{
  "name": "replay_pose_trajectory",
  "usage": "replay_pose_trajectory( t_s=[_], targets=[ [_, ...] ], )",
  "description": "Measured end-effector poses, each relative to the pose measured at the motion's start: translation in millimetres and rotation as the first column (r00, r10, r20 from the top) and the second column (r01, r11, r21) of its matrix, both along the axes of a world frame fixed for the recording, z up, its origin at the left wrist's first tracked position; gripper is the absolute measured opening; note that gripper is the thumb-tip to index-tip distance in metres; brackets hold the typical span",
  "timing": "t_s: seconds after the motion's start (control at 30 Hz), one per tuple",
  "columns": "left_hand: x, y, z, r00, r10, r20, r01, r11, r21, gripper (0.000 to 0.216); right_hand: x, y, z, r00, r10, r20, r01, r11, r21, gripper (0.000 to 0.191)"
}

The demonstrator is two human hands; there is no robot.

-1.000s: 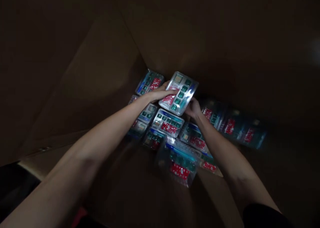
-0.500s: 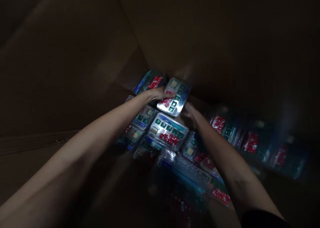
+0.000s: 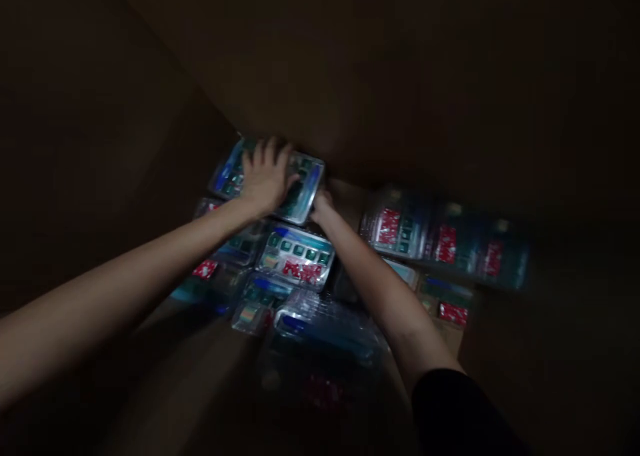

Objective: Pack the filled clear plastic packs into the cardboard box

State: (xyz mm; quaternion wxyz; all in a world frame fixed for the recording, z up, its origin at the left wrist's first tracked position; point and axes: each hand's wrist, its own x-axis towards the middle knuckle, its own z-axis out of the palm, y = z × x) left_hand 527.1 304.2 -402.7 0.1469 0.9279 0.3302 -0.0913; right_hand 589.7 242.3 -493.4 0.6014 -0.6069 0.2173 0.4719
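Note:
My left hand (image 3: 266, 179) lies with fingers spread across the tops of clear plastic blister packs in the far corner. Beneath its thumb side is a blister pack (image 3: 307, 193) with green squares and a blue strip. My right hand (image 3: 323, 206) grips that pack's right edge, its fingers partly hidden behind it. Another blister pack (image 3: 227, 176) sits left of my left hand, against the corner. Just in front of the hands lies a blister pack (image 3: 300, 255) with a row of green squares and a red patterned piece.
Dark brown cardboard walls (image 3: 350, 96) rise around the packs like a deep box. A row of blister packs (image 3: 407, 226) stands to the right along the wall. Nearer, a stack of clear packs (image 3: 325, 329) blurs into shadow.
My left hand has let go of the pack's left side and spread over the packs in the corner. The pack has moved down beside the corner pack, my right hand still at its edge. The view has shifted.

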Motion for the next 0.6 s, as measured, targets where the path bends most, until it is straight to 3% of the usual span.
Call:
replay_pose_trajectory(
  t_s=[0.13, 0.17, 0.2, 0.23, 0.27, 0.3, 0.33, 0.37, 0.43, 0.47, 0.53, 0.6],
  targets=[
    [-11, 12, -26.5, 0.995, 0.044, -0.09, -0.055, 0.992, -0.116, 0.061, -2, -15, 13.2, 0.992, 0.054, 0.118, -0.05, 0.998, -0.036, 0.031],
    [-11, 13, -31.8, 0.994, 0.036, -0.101, -0.048, 0.992, -0.113, 0.061, -1, -29, 19.9, 0.959, 0.128, 0.252, -0.118, 0.991, -0.056, 0.034],
    [-11, 13, -35.3, 0.993, 0.032, -0.117, -0.044, 0.994, -0.099, 0.062, 0, -48, 26.9, 0.871, 0.234, 0.432, -0.21, 0.972, -0.104, 0.038],
    [-10, 12, -36.5, 0.99, 0.03, -0.139, -0.042, 0.996, -0.083, 0.063, 3, -69, 33.3, 0.678, 0.369, 0.636, -0.315, 0.927, -0.202, 0.044],
    [-8, 11, -35.5, 0.987, 0.025, -0.161, -0.037, 0.997, -0.069, 0.063, 7, -93, 38.1, 0.409, 0.476, 0.778, -0.378, 0.865, -0.331, 0.05],
    [-6, 10, -32.1, 0.984, 0.012, -0.18, -0.023, 0.998, -0.058, 0.064, 12, -116, 40.5, 0.162, 0.566, 0.809, -0.387, 0.79, -0.475, 0.053],
    [-3, 10, -26.4, 0.982, -0.011, -0.189, 0.002, 0.999, -0.048, 0.064, 18, -138, 40.7, -0.016, 0.64, 0.768, -0.37, 0.71, -0.599, 0.055],
    [-2, 10, -18.2, 0.981, -0.04, -0.189, 0.033, 0.999, -0.039, 0.065, 23, -156, 39.0, -0.118, 0.698, 0.707, -0.362, 0.633, -0.685, 0.057],
    [-2, 11, 4.2, 0.978, -0.133, -0.159, 0.127, 0.991, -0.048, 0.064, 30, -178, 34.4, -0.218, 0.776, 0.593, -0.364, 0.499, -0.787, 0.06],
    [-4, 11, 17.7, 0.974, -0.177, -0.139, 0.167, 0.983, -0.074, 0.062, 30, -183, 33.8, -0.234, 0.795, 0.56, -0.368, 0.461, -0.808, 0.061],
    [-15, 8, 45.9, 0.971, -0.205, -0.124, 0.182, 0.968, -0.173, 0.061, 27, -184, 40.7, -0.239, 0.792, 0.562, -0.377, 0.458, -0.805, 0.062],
    [-36, -1, 70.8, 0.973, -0.158, -0.17, 0.102, 0.95, -0.296, 0.064, 18, -182, 58.1, -0.201, 0.763, 0.614, -0.431, 0.494, -0.755, 0.057]
  ],
)
